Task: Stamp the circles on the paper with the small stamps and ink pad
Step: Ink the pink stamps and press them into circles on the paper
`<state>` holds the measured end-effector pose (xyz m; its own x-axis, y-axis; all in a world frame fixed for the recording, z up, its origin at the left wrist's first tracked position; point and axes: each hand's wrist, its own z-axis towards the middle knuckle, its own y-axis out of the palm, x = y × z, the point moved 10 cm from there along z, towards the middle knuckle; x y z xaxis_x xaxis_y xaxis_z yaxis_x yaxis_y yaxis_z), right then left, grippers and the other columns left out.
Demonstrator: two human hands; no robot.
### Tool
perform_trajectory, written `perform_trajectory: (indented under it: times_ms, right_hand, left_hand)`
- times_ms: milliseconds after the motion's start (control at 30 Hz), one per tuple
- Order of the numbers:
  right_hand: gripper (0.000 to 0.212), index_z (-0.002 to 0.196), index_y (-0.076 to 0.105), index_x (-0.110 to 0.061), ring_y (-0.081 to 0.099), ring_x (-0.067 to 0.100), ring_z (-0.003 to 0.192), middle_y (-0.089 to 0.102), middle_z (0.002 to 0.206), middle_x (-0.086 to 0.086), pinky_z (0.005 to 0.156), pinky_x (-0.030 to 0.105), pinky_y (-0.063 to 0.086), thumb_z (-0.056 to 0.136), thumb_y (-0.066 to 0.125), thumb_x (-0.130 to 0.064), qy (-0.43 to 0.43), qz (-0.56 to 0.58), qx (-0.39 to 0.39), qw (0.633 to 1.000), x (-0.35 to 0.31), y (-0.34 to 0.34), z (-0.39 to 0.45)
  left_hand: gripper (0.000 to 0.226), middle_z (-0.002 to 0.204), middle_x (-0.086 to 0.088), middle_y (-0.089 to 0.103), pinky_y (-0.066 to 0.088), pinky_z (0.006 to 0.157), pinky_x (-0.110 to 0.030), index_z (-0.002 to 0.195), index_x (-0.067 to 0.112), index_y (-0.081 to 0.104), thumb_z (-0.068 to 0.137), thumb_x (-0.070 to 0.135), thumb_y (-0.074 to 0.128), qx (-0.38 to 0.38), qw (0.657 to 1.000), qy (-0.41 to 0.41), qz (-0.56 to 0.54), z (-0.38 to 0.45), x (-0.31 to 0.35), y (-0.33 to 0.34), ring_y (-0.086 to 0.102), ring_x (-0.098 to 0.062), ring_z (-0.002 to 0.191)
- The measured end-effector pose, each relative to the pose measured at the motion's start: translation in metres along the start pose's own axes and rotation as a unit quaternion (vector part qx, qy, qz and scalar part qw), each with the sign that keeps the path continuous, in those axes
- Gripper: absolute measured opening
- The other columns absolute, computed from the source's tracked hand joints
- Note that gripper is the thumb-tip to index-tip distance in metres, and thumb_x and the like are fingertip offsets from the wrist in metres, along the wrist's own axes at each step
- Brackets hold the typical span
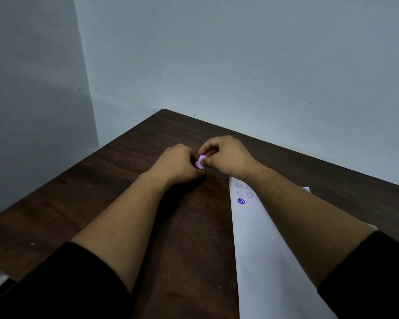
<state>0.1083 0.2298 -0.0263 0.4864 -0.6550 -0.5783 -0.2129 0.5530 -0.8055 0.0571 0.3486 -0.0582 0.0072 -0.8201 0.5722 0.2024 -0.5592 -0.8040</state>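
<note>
With both our left hand (179, 163) and right hand (226, 155) fingers clamped on the small purple stamp (200, 162) near the surface's far corner, we should ink evenly (pad unseen), then press squarely onto the paper (258, 238).

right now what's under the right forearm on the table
The white paper lies under the right forearm. Beside the arm show one purple stamped mark and a few faint empty circles. The rest of the sheet beneath the arm is covered.
</note>
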Motion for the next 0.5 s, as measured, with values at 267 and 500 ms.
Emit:
perform_trajectory:
  times_ms: [267,500]
  right_hand:
    - [0.018,0.083,0.08,-0.031,0.07,-0.009,0.071,0.078,0.073,-0.016,0.057,0.005,0.047,0.075,0.084,-0.015,-0.022,-0.034,-0.017,0.999,-0.0038,0.0038,0.005]
    - [0.015,0.088,0.081,-0.027,0.069,-0.01,0.069,0.077,0.072,-0.016,0.055,0.003,0.043,0.078,0.083,-0.016,-0.042,-0.072,-0.031,0.996,-0.0098,0.0039,0.0053]
  left_hand:
    - [0.025,0.083,0.003,0.074,0.054,0.071,-0.03,0.095,0.022,0.08,0.08,0.042,0.08,-0.016,1.0,-0.002,-0.012,0.0026,-0.0009,0.0026,0.068,-0.011,0.081]
    - [0.021,0.077,0.006,0.071,0.047,0.06,-0.025,0.092,0.023,0.078,0.082,0.043,0.079,-0.01,1.0,-0.004,-0.007,0.0039,-0.0023,0.0021,0.066,-0.008,0.076]
